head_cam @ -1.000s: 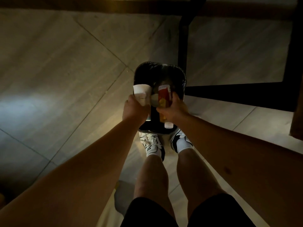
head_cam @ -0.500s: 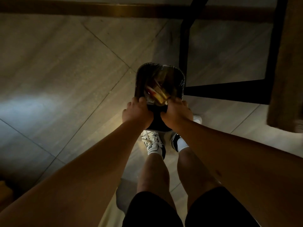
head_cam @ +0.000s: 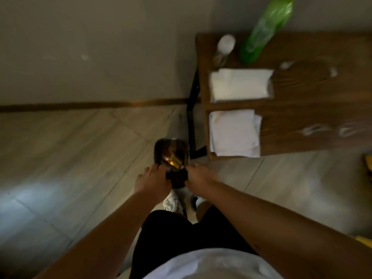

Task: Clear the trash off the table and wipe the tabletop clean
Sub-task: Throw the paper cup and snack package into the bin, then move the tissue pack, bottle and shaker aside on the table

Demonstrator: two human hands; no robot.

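Observation:
A small trash bin point(head_cam: 160, 151) lined with a black bag stands on the floor beside the table leg. Orange and yellow trash point(head_cam: 171, 161) lies inside it. My left hand point(head_cam: 154, 181) and my right hand point(head_cam: 198, 176) both grip the bin's near rim, side by side. The wooden table point(head_cam: 314, 93) is at the upper right. On it lie two white napkin stacks point(head_cam: 239, 84) point(head_cam: 233, 131), a green plastic bottle point(head_cam: 261, 31) and a white-capped bottle point(head_cam: 224, 48). White smears point(head_cam: 314, 129) mark the tabletop.
The table's black metal leg point(head_cam: 191, 117) stands just right of the bin. A grey wall with a dark baseboard point(head_cam: 90, 105) runs behind. Tiled floor spreads to the left. A yellow object point(head_cam: 368, 164) shows at the right edge.
A second ago my hands held a white cup and a red bottle over the bin; both are out of my hands now. My hands took the bin's rim, and the view lifted onto the table.

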